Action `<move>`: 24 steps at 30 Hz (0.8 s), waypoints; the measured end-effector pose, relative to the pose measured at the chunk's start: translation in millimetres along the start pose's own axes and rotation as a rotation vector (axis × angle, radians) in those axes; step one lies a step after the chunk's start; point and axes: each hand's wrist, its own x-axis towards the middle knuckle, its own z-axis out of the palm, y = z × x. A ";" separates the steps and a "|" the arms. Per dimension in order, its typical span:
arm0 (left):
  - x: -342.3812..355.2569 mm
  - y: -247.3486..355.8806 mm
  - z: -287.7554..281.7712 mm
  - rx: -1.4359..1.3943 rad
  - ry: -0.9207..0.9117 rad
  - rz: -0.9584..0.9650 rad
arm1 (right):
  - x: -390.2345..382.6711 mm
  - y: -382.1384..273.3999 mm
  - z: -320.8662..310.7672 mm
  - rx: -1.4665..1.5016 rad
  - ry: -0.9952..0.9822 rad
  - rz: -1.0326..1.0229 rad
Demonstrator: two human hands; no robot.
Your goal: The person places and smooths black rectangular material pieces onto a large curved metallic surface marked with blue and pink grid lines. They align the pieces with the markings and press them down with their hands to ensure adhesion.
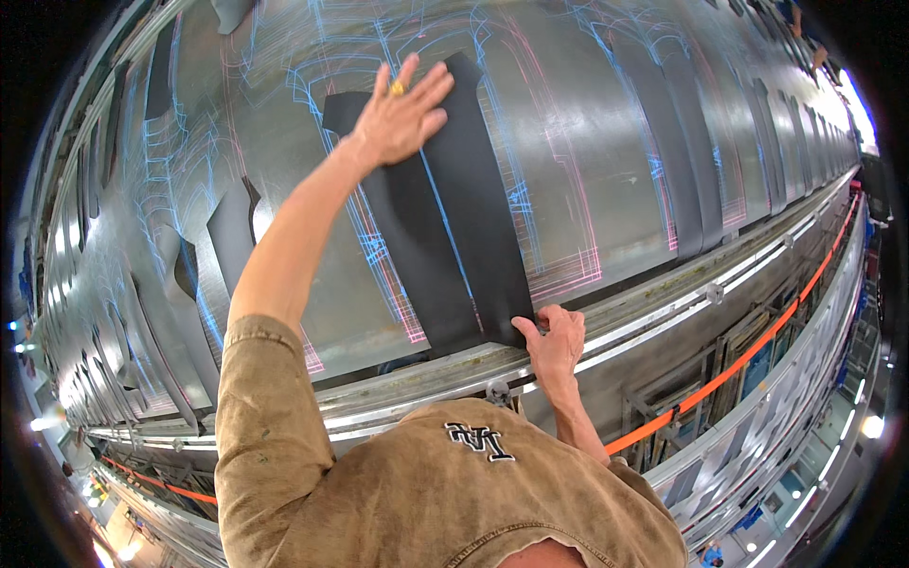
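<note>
Two long black sheet pieces [485, 189], rubber-like in look, lie side by side on a grey metal surface [365, 279]. A blue line shows in the narrow gap between them. My left hand [402, 114] rests flat near their far end, fingers spread and a yellow ring on one. At the near right corner, beside the metal rail, my right hand [557, 341] has its thumb and bent fingers closed on the edge of the right-hand piece. Part of that corner is hidden under the fingers. Blue and pink outlines are drawn around both pieces.
More dark cut pieces [677, 151] lie along the surface to the right, and others [232, 232] to the left, some with curled edges. A metal rail [653, 303] runs along the near edge. Beyond it stretches an orange strip [729, 388].
</note>
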 end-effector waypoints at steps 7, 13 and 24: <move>-116.9 161.5 -43.1 -0.437 -0.124 0.351 | 1.4 15.3 2.5 -0.109 0.028 -0.104; -179.0 236.9 -50.5 -0.362 -0.150 0.310 | 7.4 26.5 1.4 -0.186 -0.032 -0.192; -198.8 229.7 -64.3 -0.519 -0.349 0.487 | 9.3 39.0 6.8 -0.157 -0.010 -0.269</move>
